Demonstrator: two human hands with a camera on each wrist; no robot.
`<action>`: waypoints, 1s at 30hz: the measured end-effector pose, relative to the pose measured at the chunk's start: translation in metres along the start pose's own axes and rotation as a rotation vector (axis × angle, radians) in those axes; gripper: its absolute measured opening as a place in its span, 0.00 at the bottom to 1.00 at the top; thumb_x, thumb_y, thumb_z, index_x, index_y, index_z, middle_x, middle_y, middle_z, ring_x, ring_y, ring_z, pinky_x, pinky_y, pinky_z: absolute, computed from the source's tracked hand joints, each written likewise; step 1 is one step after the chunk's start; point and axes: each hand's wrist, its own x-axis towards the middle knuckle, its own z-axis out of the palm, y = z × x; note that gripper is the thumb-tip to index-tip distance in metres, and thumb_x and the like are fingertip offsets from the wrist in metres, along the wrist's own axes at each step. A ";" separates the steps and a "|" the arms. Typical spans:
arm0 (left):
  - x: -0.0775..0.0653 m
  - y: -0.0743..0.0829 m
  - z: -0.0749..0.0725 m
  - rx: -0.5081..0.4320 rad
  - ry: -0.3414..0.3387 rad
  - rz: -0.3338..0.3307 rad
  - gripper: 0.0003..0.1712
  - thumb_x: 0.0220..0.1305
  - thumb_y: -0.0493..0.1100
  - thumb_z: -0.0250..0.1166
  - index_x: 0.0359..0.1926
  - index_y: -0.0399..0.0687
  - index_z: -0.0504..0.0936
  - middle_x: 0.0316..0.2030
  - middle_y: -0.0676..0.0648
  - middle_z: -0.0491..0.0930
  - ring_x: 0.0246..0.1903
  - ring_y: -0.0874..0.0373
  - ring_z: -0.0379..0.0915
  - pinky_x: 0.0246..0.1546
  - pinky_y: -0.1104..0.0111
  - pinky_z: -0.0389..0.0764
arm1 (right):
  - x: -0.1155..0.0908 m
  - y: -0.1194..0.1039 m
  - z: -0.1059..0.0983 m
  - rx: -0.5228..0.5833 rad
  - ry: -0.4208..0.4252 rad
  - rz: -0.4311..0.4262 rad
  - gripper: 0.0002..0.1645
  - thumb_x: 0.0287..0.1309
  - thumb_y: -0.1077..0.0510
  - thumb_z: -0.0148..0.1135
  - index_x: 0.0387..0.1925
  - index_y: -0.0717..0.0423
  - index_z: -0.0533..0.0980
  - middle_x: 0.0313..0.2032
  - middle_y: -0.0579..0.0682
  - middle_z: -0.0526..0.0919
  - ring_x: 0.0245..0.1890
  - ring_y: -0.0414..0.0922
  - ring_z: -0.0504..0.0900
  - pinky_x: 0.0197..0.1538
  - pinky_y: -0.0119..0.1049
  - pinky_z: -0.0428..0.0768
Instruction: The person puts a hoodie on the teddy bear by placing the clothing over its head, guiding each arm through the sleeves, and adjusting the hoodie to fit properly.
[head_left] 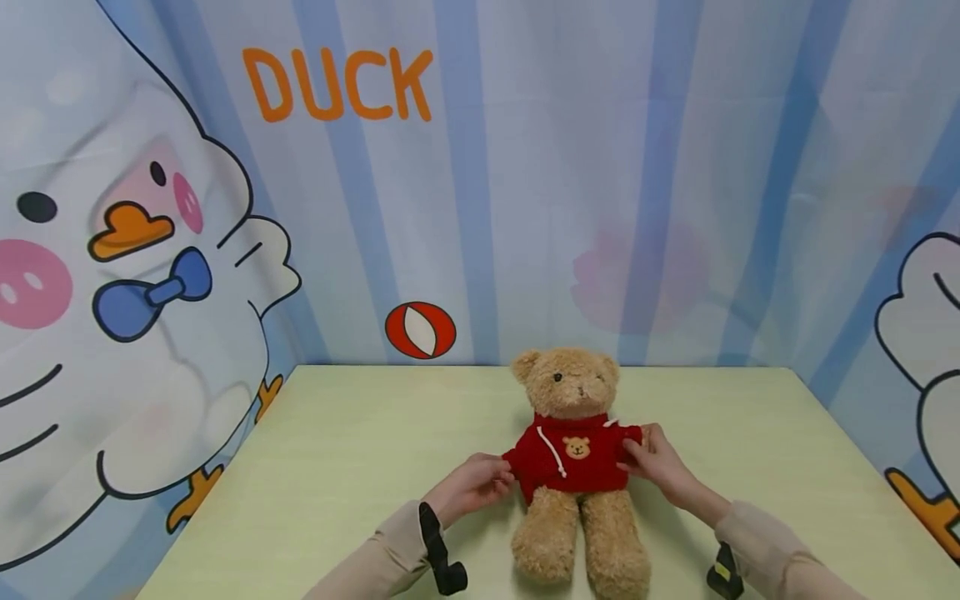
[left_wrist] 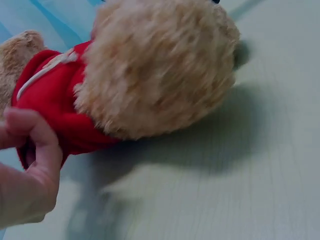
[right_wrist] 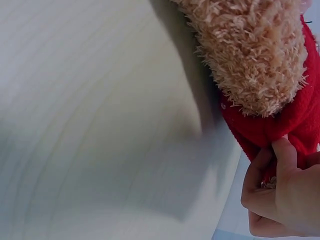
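Observation:
A tan teddy bear [head_left: 551,529] in a red hoodie [head_left: 536,467] is on the table, facing me with its legs stretched towards me. White drawstrings hang at the neck, and a small bear face decorates the chest. My left hand [head_left: 471,487] pinches the hoodie's sleeve on the left between thumb and fingers. On the other side my right hand [head_left: 667,469] pinches the opposite sleeve near its cuff, where a little fur shows in the right wrist view. Furry legs [left_wrist: 160,75] [right_wrist: 250,55] fill much of both wrist views.
The pale yellow-green table [head_left: 360,433] reaches back to a striped blue curtain [head_left: 517,183]. Printed on the curtain are a large duck [head_left: 187,358] at the left, a red ball and orange lettering. Each wrist carries a black strap mount [head_left: 442,558].

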 end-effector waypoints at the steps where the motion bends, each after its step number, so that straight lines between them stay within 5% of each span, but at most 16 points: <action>1: 0.001 0.000 0.000 0.033 -0.004 -0.008 0.06 0.61 0.28 0.41 0.29 0.36 0.63 0.21 0.53 0.60 0.19 0.68 0.54 0.18 0.81 0.57 | 0.000 0.000 0.000 -0.005 0.005 0.003 0.14 0.65 0.64 0.38 0.46 0.69 0.49 0.51 0.70 0.60 0.35 0.31 0.74 0.38 0.28 0.79; 5: 0.001 0.004 0.001 0.133 -0.072 -0.040 0.19 0.60 0.28 0.42 0.17 0.49 0.52 0.15 0.55 0.59 0.17 0.68 0.55 0.17 0.81 0.58 | 0.001 -0.001 -0.001 -0.027 0.004 0.000 0.15 0.65 0.64 0.38 0.47 0.70 0.49 0.52 0.71 0.60 0.34 0.30 0.74 0.37 0.26 0.78; 13: -0.001 0.006 -0.002 0.046 -0.248 -0.076 0.26 0.63 0.28 0.40 0.16 0.52 0.39 0.14 0.55 0.43 0.15 0.68 0.43 0.13 0.81 0.46 | 0.003 -0.004 -0.001 -0.046 -0.029 -0.077 0.15 0.65 0.63 0.39 0.47 0.69 0.49 0.52 0.73 0.61 0.32 0.27 0.75 0.39 0.29 0.79; 19: -0.003 0.003 0.001 0.133 -0.230 -0.045 0.25 0.60 0.31 0.41 0.10 0.53 0.45 0.14 0.54 0.39 0.13 0.66 0.38 0.12 0.78 0.44 | 0.004 -0.005 -0.002 -0.020 -0.044 -0.121 0.15 0.65 0.63 0.39 0.47 0.68 0.50 0.51 0.72 0.62 0.31 0.27 0.76 0.40 0.32 0.79; 24: -0.007 0.001 0.004 0.328 -0.179 -0.017 0.23 0.60 0.34 0.42 0.11 0.51 0.47 0.12 0.55 0.43 0.13 0.64 0.38 0.12 0.75 0.46 | 0.003 -0.003 -0.002 -0.007 -0.053 -0.120 0.15 0.65 0.63 0.39 0.47 0.69 0.50 0.50 0.73 0.62 0.32 0.28 0.76 0.39 0.31 0.79; 30: -0.011 0.007 0.002 0.427 -0.166 -0.109 0.11 0.66 0.36 0.41 0.25 0.44 0.62 0.17 0.53 0.54 0.15 0.63 0.46 0.18 0.72 0.52 | 0.001 0.000 0.000 -0.015 -0.054 -0.138 0.15 0.65 0.63 0.40 0.47 0.68 0.50 0.49 0.72 0.63 0.32 0.28 0.76 0.39 0.31 0.79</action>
